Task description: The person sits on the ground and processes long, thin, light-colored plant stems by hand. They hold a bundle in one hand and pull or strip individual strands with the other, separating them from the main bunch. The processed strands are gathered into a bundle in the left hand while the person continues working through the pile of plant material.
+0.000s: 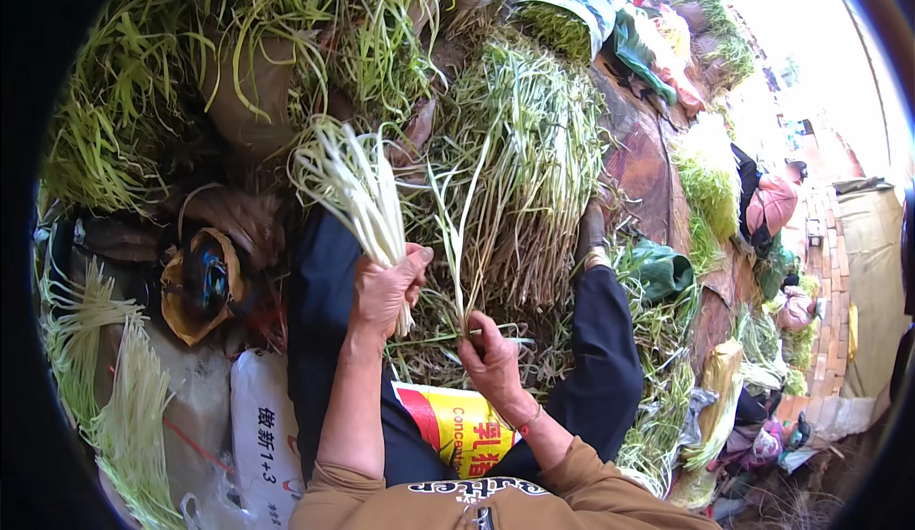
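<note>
A bundle of pale green-white leafy stalks [368, 201], possibly chives, is held upright in my left hand [389, 287], their cut ends showing below the fist. My right hand [490, 358] pinches a few stalks [456, 244] near their base, thumb against finger, with the leaves pointing up. Just beyond both hands, between my legs, lies a large heap of untrimmed stalks [543, 172] with brownish roots. Loose leaf scraps [429, 358] cover the ground under my hands. A printed yellow and red sack [465, 423] lies across my lap.
More green leafy heaps [136, 101] stand at the upper left. At the left are sorted pale bundles [136, 401], an open brown bag [204, 287] and a white printed sack [264, 415]. Several people sit at the right, one in a pink top [772, 201], beside a brick path [829, 287].
</note>
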Tool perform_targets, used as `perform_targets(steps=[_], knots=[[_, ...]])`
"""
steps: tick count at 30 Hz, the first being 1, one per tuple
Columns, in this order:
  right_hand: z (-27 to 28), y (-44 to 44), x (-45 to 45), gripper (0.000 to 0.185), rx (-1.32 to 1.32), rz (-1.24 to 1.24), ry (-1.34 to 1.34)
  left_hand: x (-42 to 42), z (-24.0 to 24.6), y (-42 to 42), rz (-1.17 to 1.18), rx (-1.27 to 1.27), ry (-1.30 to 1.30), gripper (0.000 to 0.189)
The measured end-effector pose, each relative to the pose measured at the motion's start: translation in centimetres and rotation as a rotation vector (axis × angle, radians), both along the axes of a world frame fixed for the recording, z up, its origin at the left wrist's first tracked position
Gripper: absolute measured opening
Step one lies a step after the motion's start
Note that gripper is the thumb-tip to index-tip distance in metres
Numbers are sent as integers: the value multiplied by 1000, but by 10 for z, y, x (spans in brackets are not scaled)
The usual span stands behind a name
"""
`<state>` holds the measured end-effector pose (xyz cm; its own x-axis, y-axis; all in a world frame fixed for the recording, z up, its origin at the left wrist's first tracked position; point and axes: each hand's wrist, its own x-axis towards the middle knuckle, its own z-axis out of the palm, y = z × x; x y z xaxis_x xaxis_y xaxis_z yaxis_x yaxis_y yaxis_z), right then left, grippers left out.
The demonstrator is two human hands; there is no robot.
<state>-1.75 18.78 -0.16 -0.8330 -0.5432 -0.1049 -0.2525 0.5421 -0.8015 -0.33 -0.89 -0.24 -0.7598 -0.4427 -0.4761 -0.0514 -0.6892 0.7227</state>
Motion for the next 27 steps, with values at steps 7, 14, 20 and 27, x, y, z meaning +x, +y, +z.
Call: perform_targets(steps=[7, 14, 20, 27], knots=[[-18, -7, -7, 43, -20, 29, 226, -5, -10, 17, -262, -212, -116, 15], [-17, -24, -31, 36, -583, -288, -928, -8, -10, 24, -251, -64, -128, 13], [-25, -48, -51, 14, -1062, -427, -1070, -5, -3, 14, -160, -222, -151, 13], [-106, 46, -33, 14, 349, 285, -237, -2, -2, -15, 319, -204, -25, 15]])
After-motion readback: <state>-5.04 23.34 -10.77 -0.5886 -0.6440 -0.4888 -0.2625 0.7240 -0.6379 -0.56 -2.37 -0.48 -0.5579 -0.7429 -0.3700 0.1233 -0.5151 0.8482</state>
